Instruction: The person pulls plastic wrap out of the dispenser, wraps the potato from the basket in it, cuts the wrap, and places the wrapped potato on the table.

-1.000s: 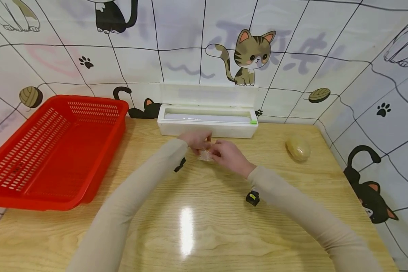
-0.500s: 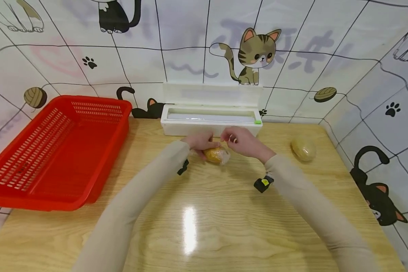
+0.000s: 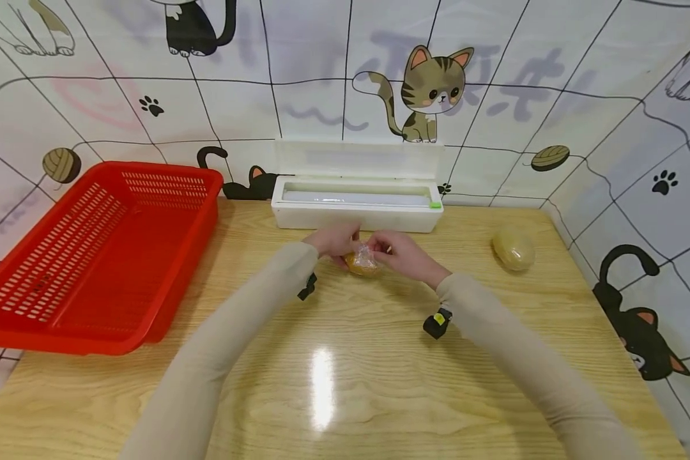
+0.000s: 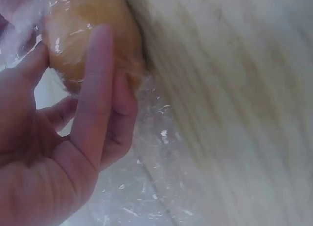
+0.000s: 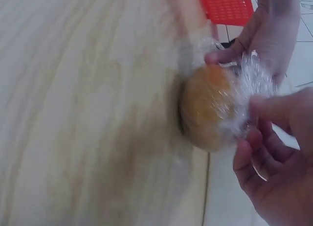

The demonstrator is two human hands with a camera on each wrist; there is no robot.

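A rounded orange-yellow fruit is on the wooden table, close in front of the white box. Clear cling film covers it, bunched up at one side. My left hand holds the fruit, its fingers curved along the fruit's side in the left wrist view. From the other side my right hand pinches the gathered film between thumb and fingers. Loose film also shows below the left fingers in the left wrist view.
Behind the hands stands a white cling film box, its lid raised against the wall and a roll inside. A red plastic basket sits at the left. Toward the right lies a pale yellow film-wrapped item.
The fruit came into view from between the hands. My right hand drew away to the right and up half a second ago, and is now back at the film.
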